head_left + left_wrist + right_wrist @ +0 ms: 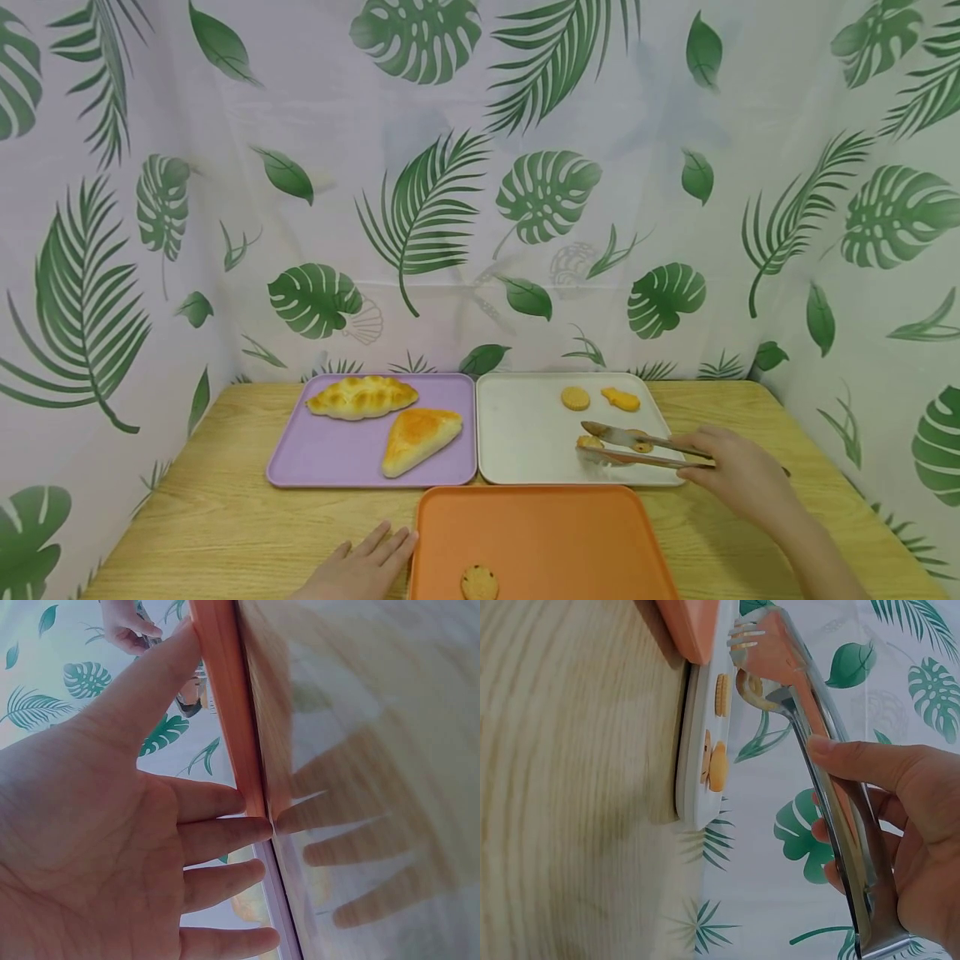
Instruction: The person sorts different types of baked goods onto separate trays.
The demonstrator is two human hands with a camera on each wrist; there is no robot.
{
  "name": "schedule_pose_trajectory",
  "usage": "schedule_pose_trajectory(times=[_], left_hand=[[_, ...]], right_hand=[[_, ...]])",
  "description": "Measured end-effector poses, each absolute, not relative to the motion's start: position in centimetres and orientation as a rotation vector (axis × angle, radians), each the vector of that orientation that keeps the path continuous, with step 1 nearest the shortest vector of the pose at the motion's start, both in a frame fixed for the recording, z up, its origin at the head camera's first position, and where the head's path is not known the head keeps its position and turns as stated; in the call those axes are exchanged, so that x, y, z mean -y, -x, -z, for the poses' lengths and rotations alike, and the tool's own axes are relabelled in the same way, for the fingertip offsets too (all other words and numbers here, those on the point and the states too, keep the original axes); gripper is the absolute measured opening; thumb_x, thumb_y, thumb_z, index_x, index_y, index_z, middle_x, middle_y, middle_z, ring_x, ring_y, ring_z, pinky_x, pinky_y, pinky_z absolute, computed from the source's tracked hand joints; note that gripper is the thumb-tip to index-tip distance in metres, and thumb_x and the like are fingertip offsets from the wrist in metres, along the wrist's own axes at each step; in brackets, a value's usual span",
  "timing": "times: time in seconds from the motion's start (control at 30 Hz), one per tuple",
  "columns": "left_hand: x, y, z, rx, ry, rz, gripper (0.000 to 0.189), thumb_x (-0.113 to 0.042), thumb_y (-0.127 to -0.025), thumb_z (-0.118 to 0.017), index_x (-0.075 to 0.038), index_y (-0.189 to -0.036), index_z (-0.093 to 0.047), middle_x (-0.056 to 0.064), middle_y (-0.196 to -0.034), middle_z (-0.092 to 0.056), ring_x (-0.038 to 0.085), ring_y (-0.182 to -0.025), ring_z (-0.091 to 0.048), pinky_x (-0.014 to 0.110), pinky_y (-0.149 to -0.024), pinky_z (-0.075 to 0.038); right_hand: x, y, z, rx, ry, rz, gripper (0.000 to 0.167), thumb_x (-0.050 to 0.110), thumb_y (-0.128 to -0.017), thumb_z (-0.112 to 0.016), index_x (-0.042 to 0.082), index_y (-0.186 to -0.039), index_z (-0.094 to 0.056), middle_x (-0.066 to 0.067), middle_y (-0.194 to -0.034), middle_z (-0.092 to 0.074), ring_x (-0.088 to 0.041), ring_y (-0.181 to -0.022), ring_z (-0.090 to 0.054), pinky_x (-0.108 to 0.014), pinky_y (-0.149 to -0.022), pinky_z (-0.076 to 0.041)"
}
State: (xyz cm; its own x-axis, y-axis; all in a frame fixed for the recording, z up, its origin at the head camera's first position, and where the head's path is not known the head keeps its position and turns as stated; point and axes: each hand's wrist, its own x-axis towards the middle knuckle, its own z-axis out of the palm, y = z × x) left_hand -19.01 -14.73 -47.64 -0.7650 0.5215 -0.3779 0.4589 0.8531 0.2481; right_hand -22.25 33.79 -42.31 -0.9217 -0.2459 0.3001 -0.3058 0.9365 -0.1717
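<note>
My right hand [738,471] grips metal tongs [847,840], thumb along one arm and fingers round the other. The tong tips reach over the white tray [517,433], with a small golden cookie [751,691] between them; I cannot tell whether they clamp it. Beside the tongs on that tray lies a chip cookie [642,446]. A round ridged cookie [575,398] and an orange shaped biscuit [620,399] lie farther back. My left hand [360,567] is spread with straight fingers, fingertips at the left edge of the orange tray [547,533].
On the orange tray lies a chip-studded cookie [479,582] near the front. A purple tray [330,458] at back left carries a braided bread [362,397] and a triangular bread [420,439]. Leaf-patterned cloth [450,208] walls in the wooden table [202,508].
</note>
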Motion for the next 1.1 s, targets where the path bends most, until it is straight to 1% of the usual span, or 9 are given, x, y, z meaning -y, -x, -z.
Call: schedule_pose_trajectory(times=[0.17, 0.23, 0.43, 0.6, 0.67, 0.73, 0.8, 0.93, 1.1], left_hand=[[14.7, 19.0, 47.6, -2.588, -0.726, -0.184, 0.084, -0.07, -0.087, -0.049, -0.019, -0.153, -0.034, 0.001, -0.158, -0.037, 0.03, -0.148, -0.029, 0.065, -0.106, -0.035], [14.6, 19.1, 47.5, -2.585, -0.724, -0.177, 0.084, -0.07, -0.087, -0.048, -0.02, -0.153, -0.034, 0.0, -0.158, -0.036, 0.029, -0.148, -0.028, 0.065, -0.106, -0.035], [14.5, 19.0, 47.5, -2.587, -0.721, -0.175, 0.084, -0.07, -0.087, -0.048, -0.02, -0.153, -0.034, 0.0, -0.158, -0.036, 0.029, -0.148, -0.028, 0.065, -0.106, -0.035], [14.5, 19.0, 47.4, -2.585, -0.718, -0.187, 0.084, -0.069, -0.087, -0.048, -0.019, -0.153, -0.034, 0.001, -0.157, -0.037, 0.03, -0.148, -0.028, 0.065, -0.106, -0.034], [14.5, 19.0, 47.5, -2.584, -0.718, -0.188, 0.084, -0.069, -0.088, -0.049, -0.019, -0.153, -0.034, 0.001, -0.157, -0.037, 0.03, -0.148, -0.028, 0.065, -0.106, -0.035], [14.6, 19.0, 47.5, -2.583, -0.715, -0.184, 0.083, -0.069, -0.087, -0.049, -0.02, -0.153, -0.034, 0.001, -0.158, -0.037, 0.03, -0.148, -0.028, 0.065, -0.106, -0.034], [14.6, 19.0, 47.6, -2.583, -0.711, -0.18, 0.084, -0.069, -0.087, -0.049, -0.02, -0.153, -0.033, 0.0, -0.158, -0.036, 0.029, -0.148, -0.028, 0.065, -0.107, -0.034], [14.6, 19.1, 47.6, -2.58, -0.702, -0.174, 0.084, -0.069, -0.087, -0.05, -0.021, -0.153, -0.033, 0.0, -0.158, -0.036, 0.029, -0.149, -0.028, 0.064, -0.107, -0.034], [14.6, 19.0, 47.6, -2.587, -0.707, -0.175, 0.084, -0.069, -0.087, -0.05, -0.02, -0.153, -0.033, 0.001, -0.158, -0.036, 0.029, -0.148, -0.028, 0.065, -0.107, -0.034]], right_hand=[[-33.7, 23.1, 42.4, 2.846, -0.39, -0.284, 0.035, 0.022, -0.076, -0.081, 0.014, -0.109, -0.074, 0.005, -0.085, -0.064, -0.006, -0.069, -0.05, -0.028, -0.059, -0.042], [-33.7, 23.3, 42.5, 2.839, -0.387, -0.267, 0.036, 0.022, -0.075, -0.081, 0.012, -0.109, -0.074, 0.003, -0.087, -0.065, -0.008, -0.07, -0.052, -0.03, -0.06, -0.044], [-33.5, 23.3, 42.5, 2.818, -0.386, -0.23, 0.037, 0.021, -0.074, -0.082, 0.011, -0.108, -0.074, -0.001, -0.092, -0.067, -0.018, -0.078, -0.062, -0.038, -0.064, -0.051], [-33.4, 23.0, 42.2, 2.813, -0.38, -0.239, 0.037, 0.022, -0.075, -0.082, 0.011, -0.109, -0.074, -0.005, -0.098, -0.069, -0.026, -0.087, -0.066, -0.046, -0.07, -0.053], [-33.3, 22.7, 42.1, 2.804, -0.382, -0.249, 0.038, 0.023, -0.075, -0.082, 0.012, -0.11, -0.074, -0.003, -0.095, -0.068, -0.024, -0.084, -0.065, -0.043, -0.067, -0.052], [-33.2, 22.4, 42.0, 2.795, -0.392, -0.271, 0.038, 0.023, -0.074, -0.082, 0.013, -0.11, -0.074, 0.0, -0.094, -0.067, -0.02, -0.082, -0.063, -0.037, -0.064, -0.051], [-33.0, 22.1, 41.8, 2.792, -0.412, -0.298, 0.04, 0.024, -0.073, -0.083, 0.016, -0.111, -0.074, 0.004, -0.091, -0.064, -0.013, -0.078, -0.059, -0.03, -0.061, -0.046], [-32.4, 21.3, 41.6, 2.786, -0.454, -0.371, 0.042, 0.024, -0.072, -0.084, 0.02, -0.113, -0.073, 0.006, -0.096, -0.066, -0.012, -0.081, -0.06, -0.028, -0.063, -0.045], [-31.3, 20.3, 41.3, 2.744, -0.568, -0.434, 0.045, 0.022, -0.071, -0.085, 0.025, -0.114, -0.073, 0.006, -0.1, -0.067, -0.003, -0.08, -0.057, -0.023, -0.062, -0.046]])
